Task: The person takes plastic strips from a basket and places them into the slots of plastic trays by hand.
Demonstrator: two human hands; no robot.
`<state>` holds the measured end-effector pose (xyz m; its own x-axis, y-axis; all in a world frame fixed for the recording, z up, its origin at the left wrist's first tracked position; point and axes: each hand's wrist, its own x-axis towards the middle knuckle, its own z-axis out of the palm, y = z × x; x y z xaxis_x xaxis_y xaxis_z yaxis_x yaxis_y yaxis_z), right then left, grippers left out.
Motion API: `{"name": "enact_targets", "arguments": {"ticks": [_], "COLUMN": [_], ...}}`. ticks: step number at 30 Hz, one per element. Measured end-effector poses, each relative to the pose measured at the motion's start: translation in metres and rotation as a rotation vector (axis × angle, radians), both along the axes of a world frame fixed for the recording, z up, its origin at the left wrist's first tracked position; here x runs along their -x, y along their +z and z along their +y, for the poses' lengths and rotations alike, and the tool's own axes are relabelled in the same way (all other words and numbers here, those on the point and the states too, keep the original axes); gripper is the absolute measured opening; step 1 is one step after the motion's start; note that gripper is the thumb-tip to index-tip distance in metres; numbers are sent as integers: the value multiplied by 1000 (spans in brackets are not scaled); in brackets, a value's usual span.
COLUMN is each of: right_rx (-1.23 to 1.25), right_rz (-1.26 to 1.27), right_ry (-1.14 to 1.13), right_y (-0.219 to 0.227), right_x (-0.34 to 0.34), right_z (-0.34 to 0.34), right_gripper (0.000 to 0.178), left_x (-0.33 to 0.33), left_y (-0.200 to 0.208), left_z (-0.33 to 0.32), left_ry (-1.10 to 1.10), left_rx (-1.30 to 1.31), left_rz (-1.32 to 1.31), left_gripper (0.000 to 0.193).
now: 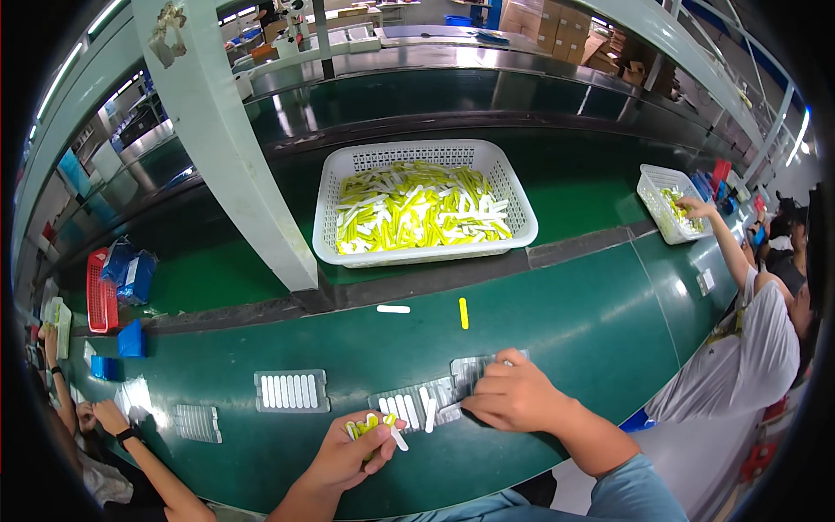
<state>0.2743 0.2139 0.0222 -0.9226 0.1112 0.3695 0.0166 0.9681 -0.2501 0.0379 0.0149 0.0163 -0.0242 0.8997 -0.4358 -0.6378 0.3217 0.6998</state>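
Observation:
In my left hand (348, 454), closed fingers hold a bunch of small flat yellow-and-white strips (371, 421) with rounded ends. Beside it lies a clear slotted plastic tray (446, 388), with several white strips (402, 409) in its left slots and one strip (430, 414) resting askew. My right hand (515, 397) is over the tray's right side, fingers pinched on a pale, thin strip (450, 407), mostly hidden. Another clear tray (470, 369) sits partly under that hand. Further left is a clear tray filled with white strips (291, 391).
A white basket (326, 200) heaped with yellow and white strips stands beyond the ledge. A loose white strip (394, 309) and a yellow strip (464, 313) lie on the green table (574, 313). A metal post (235, 148) rises at left. Co-workers' arms (735, 248) reach in at both sides.

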Motion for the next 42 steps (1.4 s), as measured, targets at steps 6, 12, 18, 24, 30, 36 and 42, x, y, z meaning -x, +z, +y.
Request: {"name": "enact_targets", "arguments": {"ticks": [6,12,18,24,30,36,42], "right_rx": [994,1590,1217,444,287,199,17], "right_rz": [263,183,104,-18,-51,-13,-35], "right_ry": [-339,-404,-16,112,70,162,226], "right_y": [-5,-8,-8,-19,-8,-10,-4], "right_x": [-2,-3,12,38,45,38,24], "right_z": [-6,-2,24,26,23,15,11], "right_gripper": [3,5,4,13,20,24,32], "left_x": [1,0,0,1,0,1,1], "left_y": [0,1,1,-1,-1,-2,1], "left_z": [0,0,1,2,2,2,4], "left_ry": [6,3,-4,-5,5,-4,7], "left_rx": [5,-5,6,-8,14,1,5], "left_rz": [-40,-31,-12,-16,2,1,16], "left_gripper": [27,26,27,28,26,26,27]}}
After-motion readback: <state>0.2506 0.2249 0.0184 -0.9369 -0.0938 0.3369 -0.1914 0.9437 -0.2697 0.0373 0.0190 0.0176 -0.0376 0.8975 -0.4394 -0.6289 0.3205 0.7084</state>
